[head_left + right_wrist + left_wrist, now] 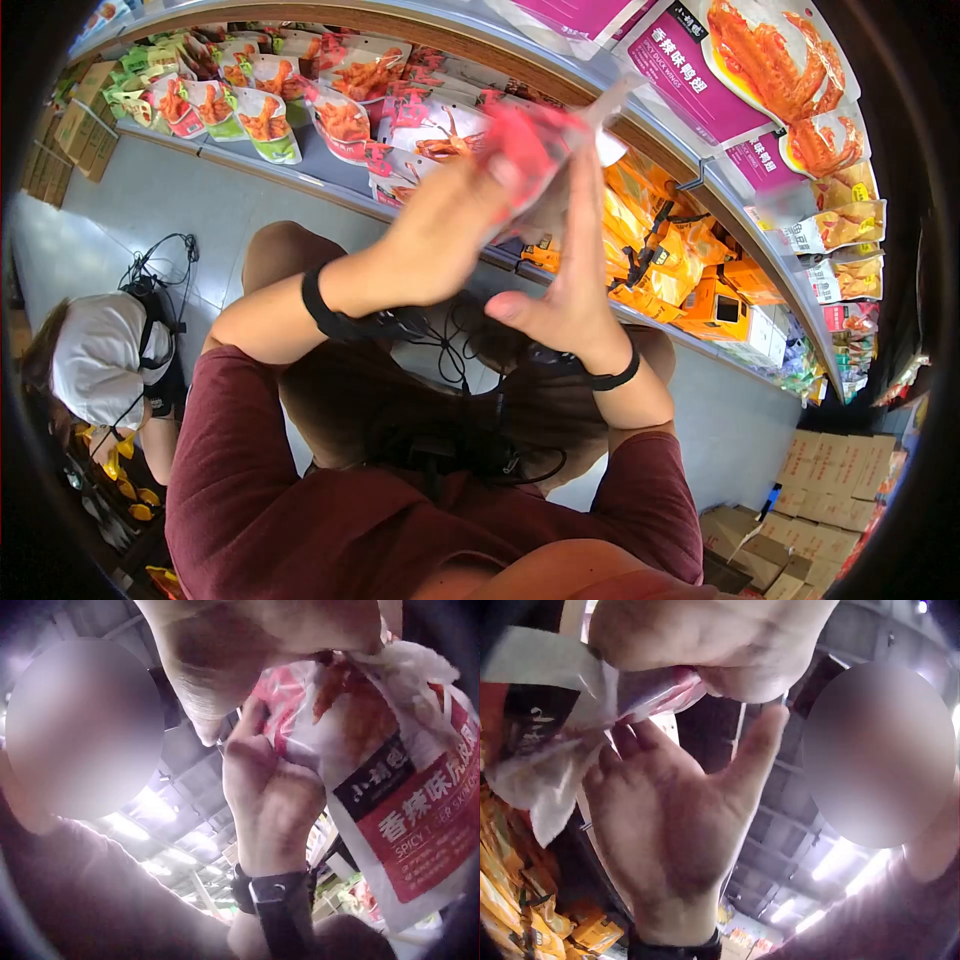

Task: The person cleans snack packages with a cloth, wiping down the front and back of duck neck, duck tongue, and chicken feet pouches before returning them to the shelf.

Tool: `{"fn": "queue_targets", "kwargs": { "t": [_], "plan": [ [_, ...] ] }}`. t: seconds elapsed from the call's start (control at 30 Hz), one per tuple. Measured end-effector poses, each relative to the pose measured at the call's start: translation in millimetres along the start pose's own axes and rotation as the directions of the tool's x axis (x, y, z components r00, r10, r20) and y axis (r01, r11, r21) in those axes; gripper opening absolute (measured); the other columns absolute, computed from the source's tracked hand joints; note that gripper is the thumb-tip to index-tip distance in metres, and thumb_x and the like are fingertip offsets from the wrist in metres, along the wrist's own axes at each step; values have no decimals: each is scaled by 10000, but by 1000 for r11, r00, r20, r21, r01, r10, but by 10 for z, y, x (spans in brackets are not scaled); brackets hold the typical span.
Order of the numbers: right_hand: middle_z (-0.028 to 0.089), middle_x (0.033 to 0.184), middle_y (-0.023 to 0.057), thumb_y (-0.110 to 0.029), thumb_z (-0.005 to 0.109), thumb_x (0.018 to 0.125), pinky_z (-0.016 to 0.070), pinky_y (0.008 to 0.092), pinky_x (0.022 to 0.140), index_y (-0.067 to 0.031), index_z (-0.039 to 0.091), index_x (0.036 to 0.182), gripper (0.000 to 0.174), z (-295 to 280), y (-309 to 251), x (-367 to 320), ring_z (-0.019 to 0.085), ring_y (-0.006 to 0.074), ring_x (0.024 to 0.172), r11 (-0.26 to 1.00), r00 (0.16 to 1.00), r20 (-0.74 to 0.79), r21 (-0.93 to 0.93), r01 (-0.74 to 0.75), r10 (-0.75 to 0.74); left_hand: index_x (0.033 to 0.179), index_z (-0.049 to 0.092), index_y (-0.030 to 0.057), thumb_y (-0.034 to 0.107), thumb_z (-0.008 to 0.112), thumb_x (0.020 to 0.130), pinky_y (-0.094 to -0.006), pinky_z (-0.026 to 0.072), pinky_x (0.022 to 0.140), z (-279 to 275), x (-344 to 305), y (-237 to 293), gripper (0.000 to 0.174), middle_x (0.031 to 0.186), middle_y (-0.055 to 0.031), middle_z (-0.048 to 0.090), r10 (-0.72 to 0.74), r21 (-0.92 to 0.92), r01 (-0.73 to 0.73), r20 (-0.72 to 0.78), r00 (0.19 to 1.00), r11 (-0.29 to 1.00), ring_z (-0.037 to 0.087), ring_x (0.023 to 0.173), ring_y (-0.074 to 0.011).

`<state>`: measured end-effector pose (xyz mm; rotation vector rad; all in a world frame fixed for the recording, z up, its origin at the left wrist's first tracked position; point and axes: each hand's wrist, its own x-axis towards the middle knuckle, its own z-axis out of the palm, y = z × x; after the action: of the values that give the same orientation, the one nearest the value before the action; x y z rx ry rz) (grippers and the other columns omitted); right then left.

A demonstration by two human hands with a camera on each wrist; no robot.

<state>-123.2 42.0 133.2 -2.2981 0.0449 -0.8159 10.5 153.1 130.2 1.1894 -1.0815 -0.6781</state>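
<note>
Red spicy snack packet (535,150), held up in front of the snack shelf (290,175).
Gripped by the curled left hand (440,235) and backed by the right hand (570,280), fingers straight and flat against it. A light edge grip is advised, so the contents are not crushed.

Centre of the head view: the packet (540,150) sits between both hands, the left hand (440,235) on its left, the right hand (565,290) below and to its right. Behind them the shelf (250,165) arcs across the top, loaded with bags (260,110). Cartons (830,490) are stacked lower right, and another person (100,360) is at lower left.
</note>
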Motion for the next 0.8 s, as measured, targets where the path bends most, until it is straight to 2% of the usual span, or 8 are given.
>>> {"fn": "queue_targets", "kwargs": {
  "t": [0.03, 0.17, 0.23, 0.3, 0.5, 0.6, 0.67, 0.8],
  "plan": [
    [86, 1520, 284, -417, 874, 579, 160, 468, 1138, 41, 57, 1474, 1295, 84, 34, -71, 146, 415, 1415, 992, 998, -3, 115, -55, 55, 1362, 422, 6, 424, 310, 1010, -408, 248, 1110, 76, 42, -19, 558, 1424, -199, 415, 251, 58, -261, 139, 958, 964, 373, 1342, -323],
    [109, 1541, 207, -453, 647, 850, 243, 493, 1125, -8, 39, 1487, 987, 115, -189, -218, 218, 341, 1411, 743, 933, 46, 591, -314, 357, 1465, 293, 42, 543, 283, 978, -485, 19, 1141, 84, 10, 4, 699, 1560, -168, 146, 312, 65, -360, 373, 874, 931, 50, 1447, -352],
    [443, 1371, 195, -231, 539, 937, 345, 420, 1071, 43, 335, 1390, 568, 0, -69, -162, 453, 276, 1271, 414, 824, 59, 843, -343, 563, 1475, 277, 58, 554, 271, 975, -502, -21, 1135, 91, -10, -8, 705, 1568, -164, 109, 302, -14, -327, 427, 852, 945, -10, 1449, -364],
    [583, 1212, 186, -331, 414, 980, 450, 401, 973, 22, 491, 1258, 456, -111, -103, -61, 568, 272, 1143, 398, 748, 69, 812, -427, 660, 1472, 300, 81, 565, 266, 974, -511, -22, 1134, 147, 12, -88, 695, 1563, -169, 129, 326, 0, -370, 472, 819, 929, -15, 1449, -360],
    [644, 1087, 119, -218, 446, 974, 495, 389, 904, -19, 576, 1091, 265, -414, 58, 15, 631, 243, 1011, 172, 839, -55, 984, -46, 541, 1301, 501, 37, 178, 615, 887, -422, 345, 1060, -316, 295, -94, 452, 1425, -158, 434, 429, 85, -488, 362, 827, 869, 431, 1304, -311],
    [653, 1063, 102, -177, 457, 973, 513, 371, 866, -33, 581, 1058, 208, -531, 101, -13, 642, 224, 979, 229, 817, -116, 973, -20, 565, 1289, 492, 25, 122, 646, 850, -388, 364, 1045, -365, 378, -145, 476, 1329, -162, 524, 516, 588, -396, -43, 856, 705, 483, 1244, -264],
    [652, 1053, 102, -204, 447, 977, 516, 373, 863, -31, 568, 1078, 235, -594, 171, -21, 643, 226, 971, 228, 805, -127, 974, -10, 580, 1292, 472, 10, 98, 707, 804, -348, 385, 1025, -320, 391, -318, 549, 1247, -133, 578, 161, 46, -158, -67, 985, 986, 514, 1186, -199],
    [653, 1029, 90, -231, 441, 982, 522, 344, 842, -28, 555, 1102, 262, -625, 92, 49, 647, 204, 946, 317, 739, -216, 948, 4, 638, 1289, 479, -12, 88, 754, 775, -310, 414, 987, -344, 365, -279, 591, 1225, -72, 593, -93, -114, 148, 385, 918, 982, 531, 1130, -134]
  ]
}}
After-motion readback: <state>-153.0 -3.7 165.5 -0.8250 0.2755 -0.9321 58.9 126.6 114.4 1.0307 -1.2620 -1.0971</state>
